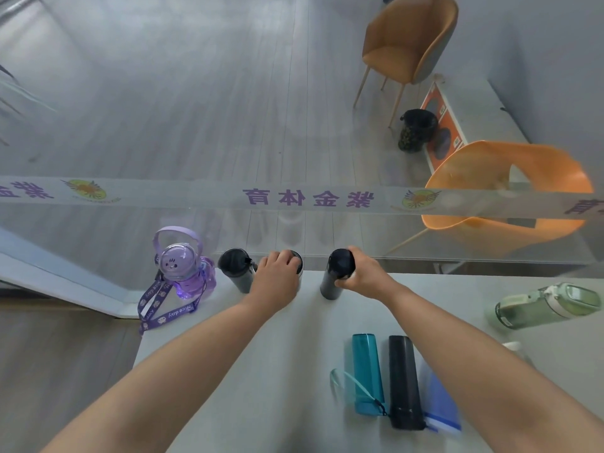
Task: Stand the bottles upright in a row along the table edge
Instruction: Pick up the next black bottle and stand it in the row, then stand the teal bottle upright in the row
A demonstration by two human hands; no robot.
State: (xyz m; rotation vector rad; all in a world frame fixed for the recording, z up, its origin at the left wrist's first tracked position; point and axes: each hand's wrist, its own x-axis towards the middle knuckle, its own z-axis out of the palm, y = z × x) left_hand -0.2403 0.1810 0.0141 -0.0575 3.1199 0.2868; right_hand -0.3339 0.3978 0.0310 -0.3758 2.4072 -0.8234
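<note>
Along the far edge of the pale table (228,371) stand a purple bottle with a strap (184,268) and a black bottle (237,269). My left hand (277,273) covers the top of a third dark upright bottle (298,261), mostly hidden. My right hand (362,271) grips a slim dark bottle (335,276), upright on the table. Lying flat nearer me are a teal bottle (367,374), a black bottle (404,380) and a blue bottle (439,397). A green bottle (545,304) lies on its side at the right.
A glass wall with a printed frosted band (307,197) rises just behind the far table edge. Beyond it are two orange chairs (408,37) (510,197) and a black bin (416,129). The table's left edge drops to the floor near the purple strap.
</note>
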